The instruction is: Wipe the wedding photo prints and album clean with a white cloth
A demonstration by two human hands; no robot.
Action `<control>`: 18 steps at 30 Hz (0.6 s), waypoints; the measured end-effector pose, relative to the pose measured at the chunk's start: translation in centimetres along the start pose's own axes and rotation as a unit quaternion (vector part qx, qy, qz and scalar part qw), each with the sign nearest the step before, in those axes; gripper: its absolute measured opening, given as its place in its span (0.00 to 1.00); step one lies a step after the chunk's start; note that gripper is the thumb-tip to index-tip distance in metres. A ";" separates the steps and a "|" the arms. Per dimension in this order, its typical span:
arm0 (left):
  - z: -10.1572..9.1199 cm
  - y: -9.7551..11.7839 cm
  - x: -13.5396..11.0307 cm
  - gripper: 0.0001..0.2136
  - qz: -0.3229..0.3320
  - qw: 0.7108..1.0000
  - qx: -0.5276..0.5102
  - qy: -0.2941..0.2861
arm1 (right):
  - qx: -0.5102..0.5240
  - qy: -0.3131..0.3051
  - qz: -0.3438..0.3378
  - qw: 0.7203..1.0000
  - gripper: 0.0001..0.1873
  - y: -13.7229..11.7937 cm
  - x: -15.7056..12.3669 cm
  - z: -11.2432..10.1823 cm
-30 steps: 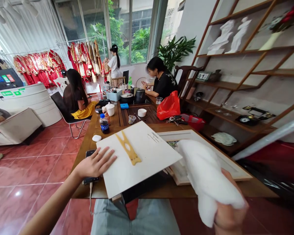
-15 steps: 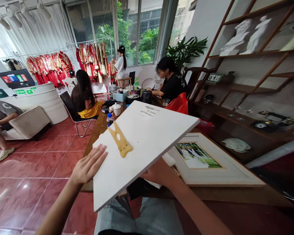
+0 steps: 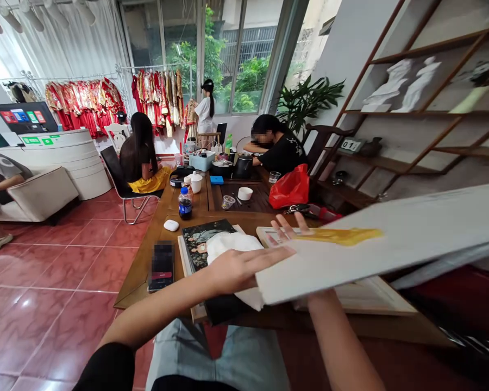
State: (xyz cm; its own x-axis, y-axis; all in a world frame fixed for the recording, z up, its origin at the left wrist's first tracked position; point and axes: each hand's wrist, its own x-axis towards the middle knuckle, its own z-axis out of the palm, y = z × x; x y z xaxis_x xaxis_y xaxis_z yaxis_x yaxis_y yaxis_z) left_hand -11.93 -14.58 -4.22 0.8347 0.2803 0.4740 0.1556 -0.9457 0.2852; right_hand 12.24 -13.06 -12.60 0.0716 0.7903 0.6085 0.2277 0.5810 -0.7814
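A white board (image 3: 342, 266) is raised and tilted above the right side of the table. My left hand (image 3: 238, 266) grips its near left corner, fingers stretched along the top. From below, my right hand (image 3: 287, 225) holds up the board; its fingertips show past the far edge while the palm is hidden. On the board lies a flat yellow notched scraper (image 3: 342, 235), blurred by motion. Beneath my left forearm is a framed dark photo print (image 3: 201, 231) with a crumpled white cloth (image 3: 228, 245) on it. A pale picture frame (image 3: 375, 293) lies under the board, mostly covered.
On the wooden table (image 3: 140, 271) are a phone (image 3: 161, 266), a white earbud case (image 3: 171, 225), a dark drink bottle (image 3: 185, 203), a white bowl (image 3: 245, 193) and a red bag (image 3: 291, 187). Two people sit nearby. Shelves (image 3: 411, 168) stand at right.
The board has swung right and tilted, with the scraper carried along on it. My left hand has moved right to its corner. The print, cloth and phone have come into view.
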 end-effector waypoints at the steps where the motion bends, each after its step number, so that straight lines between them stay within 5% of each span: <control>1: 0.9 0.2 1.2 0.22 -0.011 0.998 -0.054 -0.002 | 0.019 0.018 0.004 1.000 0.38 0.3 -0.5 -1.0; 6: 5.3 0.7 5.9 0.11 -0.070 0.961 -0.257 0.075 | 0.069 0.160 0.054 0.983 0.37 1.6 -4.5 -6.4; 10: 8.4 1.1 8.0 0.12 -0.133 0.890 -0.418 0.125 | 0.069 0.203 0.109 0.971 0.30 1.3 -7.0 -9.4; 17: 10.8 0.6 11.2 0.12 -0.343 0.700 -0.626 0.025 | 0.135 0.316 0.221 0.913 0.21 -0.8 -9.1 -11.9; 18: 10.9 0.1 11.8 0.11 -0.354 0.690 -0.632 0.010 | 0.146 0.331 0.236 0.902 0.21 -0.9 -9.2 -12.1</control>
State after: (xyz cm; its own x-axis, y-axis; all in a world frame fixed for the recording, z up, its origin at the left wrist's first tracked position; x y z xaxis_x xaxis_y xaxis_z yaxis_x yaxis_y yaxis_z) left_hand 3.68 -13.14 -7.65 0.7768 0.6119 -0.1489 -0.0742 0.3238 0.9432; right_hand 23.08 -23.20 -15.79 0.6796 0.7300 0.0723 -0.2385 0.3130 -0.9193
